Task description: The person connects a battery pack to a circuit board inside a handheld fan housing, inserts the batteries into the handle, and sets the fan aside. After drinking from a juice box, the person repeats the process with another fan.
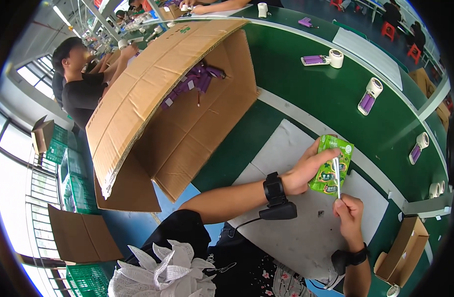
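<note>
My left hand [304, 171] is closed round a small bright green printed packet [327, 180], its thumb lying across the front. A thin white stick or strip [337, 180] runs down over the packet's face. My right hand [350, 212] pinches the lower end of this strip between thumb and fingers, just below the packet. Whether the strip is joined to the packet, I cannot tell. Both hands are above a grey-white mat [306, 237] on the green bench.
A large open cardboard box [207, 128] at left holds several purple battery packs [199, 79]. White devices with purple cells [370, 96] stand along the green conveyor [291, 59]. A small carton [402, 250] sits at lower right. Another person [81, 84] works at far left.
</note>
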The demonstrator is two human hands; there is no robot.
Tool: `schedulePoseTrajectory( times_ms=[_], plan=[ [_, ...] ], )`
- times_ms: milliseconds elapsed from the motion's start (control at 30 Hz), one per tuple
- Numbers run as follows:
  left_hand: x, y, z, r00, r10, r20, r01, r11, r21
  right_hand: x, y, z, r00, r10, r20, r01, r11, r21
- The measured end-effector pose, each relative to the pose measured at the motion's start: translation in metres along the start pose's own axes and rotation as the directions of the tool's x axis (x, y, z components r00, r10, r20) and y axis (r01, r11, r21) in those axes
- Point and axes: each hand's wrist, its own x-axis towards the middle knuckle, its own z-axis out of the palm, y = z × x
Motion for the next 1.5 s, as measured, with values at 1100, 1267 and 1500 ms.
schedulePoseTrajectory(
  times_ms=[1100, 1267, 1500],
  plan=[
    [0.017, 0.079, -0.058, 0.835, 0.49, -0.25, -0.487, 0.87, 0.079, -0.014, -0.005, 0.006, 0.99, -0.125, 0.06, 0.136, 0.965, -0.224],
    [-0.003, 0.047, -0.008, 0.914, 0.401, -0.051, -0.377, 0.891, 0.255, -0.004, 0.007, 0.004, 0.899, -0.277, -0.339, 0.212, 0.953, -0.217],
    [-0.014, 0.014, 0.007, 0.897, 0.0, 0.442, -0.335, 0.652, 0.68, -0.012, -0.022, 0.008, 0.816, -0.161, -0.556, 0.221, 0.974, 0.042]
  ],
)
